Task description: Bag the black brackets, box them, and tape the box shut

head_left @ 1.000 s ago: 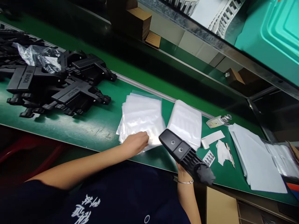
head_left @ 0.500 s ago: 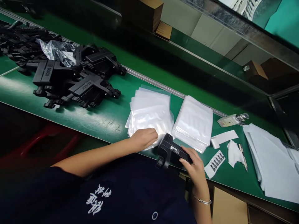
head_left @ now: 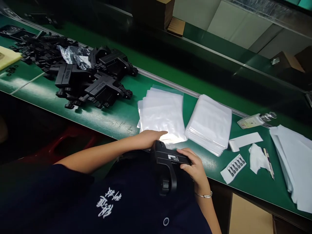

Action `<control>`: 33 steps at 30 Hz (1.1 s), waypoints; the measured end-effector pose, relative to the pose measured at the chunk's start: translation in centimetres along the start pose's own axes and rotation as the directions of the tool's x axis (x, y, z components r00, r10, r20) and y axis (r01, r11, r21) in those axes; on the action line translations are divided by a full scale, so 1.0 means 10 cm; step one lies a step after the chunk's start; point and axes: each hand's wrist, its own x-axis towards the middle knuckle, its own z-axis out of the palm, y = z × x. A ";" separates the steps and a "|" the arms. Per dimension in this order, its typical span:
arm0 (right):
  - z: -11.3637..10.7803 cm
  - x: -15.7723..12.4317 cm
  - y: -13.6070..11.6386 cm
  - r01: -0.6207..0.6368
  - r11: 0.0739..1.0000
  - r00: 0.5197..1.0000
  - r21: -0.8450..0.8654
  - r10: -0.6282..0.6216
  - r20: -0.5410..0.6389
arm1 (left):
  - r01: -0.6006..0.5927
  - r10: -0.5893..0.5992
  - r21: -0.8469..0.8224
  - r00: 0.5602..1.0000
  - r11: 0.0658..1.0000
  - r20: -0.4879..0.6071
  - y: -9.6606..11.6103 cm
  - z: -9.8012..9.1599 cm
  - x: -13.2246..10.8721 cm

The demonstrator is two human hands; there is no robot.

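Black bracket (head_left: 163, 156) in the right hand (head_left: 196, 167), on the near side of the bag pile (head_left: 163, 110)

The black bracket is held up just on the person's side of the bag pile, its white label (head_left: 173, 158) facing up and a knob (head_left: 165, 185) hanging at its lower end. The right hand pinches the bracket's right end between thumb and fingers; a bracelet (head_left: 205, 195) circles that wrist. The left hand (head_left: 147, 139) lies at the pile's near edge, close by the bracket's other end, its fingers partly curled; I cannot tell whether it pinches a bag or touches the bracket.

Just right of the bag pile sits a thicker bag stack (head_left: 211, 122). Farther right of the pile are a bottle (head_left: 251, 121) on its side, a white strip (head_left: 248, 139), a label sheet (head_left: 234, 168), crumpled white paper (head_left: 258, 158) and large white sheets (head_left: 296, 159). Left of the pile, more black brackets (head_left: 99, 85) are heaped on the green bench (head_left: 114, 125), crumpled clear plastic (head_left: 75, 58) among them.
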 end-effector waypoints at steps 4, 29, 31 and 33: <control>0.00 0.02 0.07 -0.037 0.999 0.999 -0.004 0.036 -0.036 | -0.028 0.018 -0.172 0.998 0.985 -0.059 -0.03 -0.11 -0.08; 0.01 0.24 0.04 -0.342 0.773 0.768 -0.534 -0.098 -0.633 | -0.156 0.206 0.237 0.958 0.959 -0.201 0.93 -0.26 0.12; 0.06 0.30 0.12 -0.268 0.745 0.786 -0.611 -0.198 -0.586 | -0.242 0.289 0.223 0.934 0.944 -0.209 0.99 -0.28 0.21; 0.12 0.38 0.20 -0.132 0.705 0.826 -0.697 -0.311 -0.470 | -0.319 0.365 0.200 0.892 0.926 -0.265 1.11 -0.28 0.34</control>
